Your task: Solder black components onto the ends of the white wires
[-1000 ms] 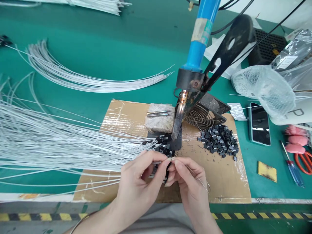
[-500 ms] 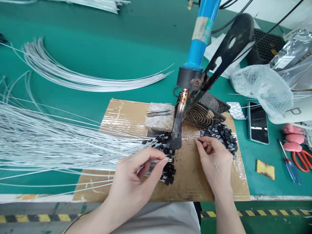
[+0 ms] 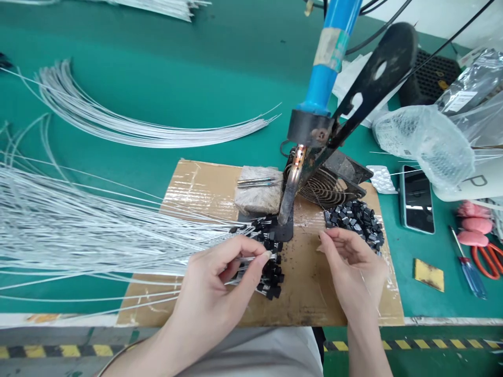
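My left hand [image 3: 226, 283] is closed in a pinch on a white wire, whose end lies beside a row of black connectors [image 3: 271, 272]. Many more white wires [image 3: 118, 225] run in from the left to those connectors. Thumb and forefinger of my right hand [image 3: 351, 267] are pinched together just left of a heap of small black parts [image 3: 356, 222]. A tiny dark speck shows at those fingertips, too small to name. Above and between the hands, a blue-handled soldering iron [image 3: 320, 89] points its tip down over the connectors.
A cardboard sheet [image 3: 302, 298] lies under the hands. Behind the iron are a wrapped block [image 3: 257, 201] with metal rods on it and a small fan [image 3: 324, 186]. At right lie a phone [image 3: 417, 204], a yellow sponge [image 3: 429, 275], a screwdriver [image 3: 469, 269] and orange-handled scissors [image 3: 487, 262].
My right hand has shifted slightly right and downward, with its wrist turned a little. My left hand stays nearly in place, still pinching the wire.
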`<state>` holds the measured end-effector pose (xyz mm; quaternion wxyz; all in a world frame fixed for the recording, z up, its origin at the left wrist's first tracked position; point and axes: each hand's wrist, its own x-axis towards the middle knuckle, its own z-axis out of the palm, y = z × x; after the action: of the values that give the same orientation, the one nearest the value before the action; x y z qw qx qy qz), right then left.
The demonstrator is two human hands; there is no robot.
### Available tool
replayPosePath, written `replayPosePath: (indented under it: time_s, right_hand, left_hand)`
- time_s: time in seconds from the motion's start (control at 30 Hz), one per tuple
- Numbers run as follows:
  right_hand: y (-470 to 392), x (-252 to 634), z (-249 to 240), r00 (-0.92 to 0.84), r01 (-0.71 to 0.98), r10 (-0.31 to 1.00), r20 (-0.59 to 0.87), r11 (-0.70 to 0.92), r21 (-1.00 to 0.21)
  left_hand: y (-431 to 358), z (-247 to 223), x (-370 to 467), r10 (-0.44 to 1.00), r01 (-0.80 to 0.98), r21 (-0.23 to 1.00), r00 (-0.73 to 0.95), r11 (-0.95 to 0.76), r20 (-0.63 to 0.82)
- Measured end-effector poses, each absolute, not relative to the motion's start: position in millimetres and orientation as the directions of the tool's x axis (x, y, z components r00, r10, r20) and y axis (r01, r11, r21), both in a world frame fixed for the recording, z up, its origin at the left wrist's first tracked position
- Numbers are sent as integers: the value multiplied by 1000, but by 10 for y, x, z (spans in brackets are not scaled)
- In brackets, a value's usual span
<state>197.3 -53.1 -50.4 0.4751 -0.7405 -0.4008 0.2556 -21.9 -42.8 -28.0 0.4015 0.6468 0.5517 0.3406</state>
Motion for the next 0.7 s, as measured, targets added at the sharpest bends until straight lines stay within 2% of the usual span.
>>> replayPosePath:
  time_s: [0.13,0.37,0.53,0.7]
  right_hand:
    - [-559,1825,-356,474,130,878,-60,-137,-982]
    - [-614,1633,-287,276,-10,950,-146,-149,-989]
    - [-670,1504,-355,252,-193,930,-266,-221,-956]
    - [-681,1431,-399,285,-210,920,-269,-214,-954]
  left_hand:
    - [-400,-233,-215,988,444,894,155,-58,-13]
    - [-306,-138,-174,984,338,941,175,-20,-42]
    - [-270,-85,-152,976,233,972,201,36,-85]
    - [-312,-125,-169,976,220,975,202,38,-84]
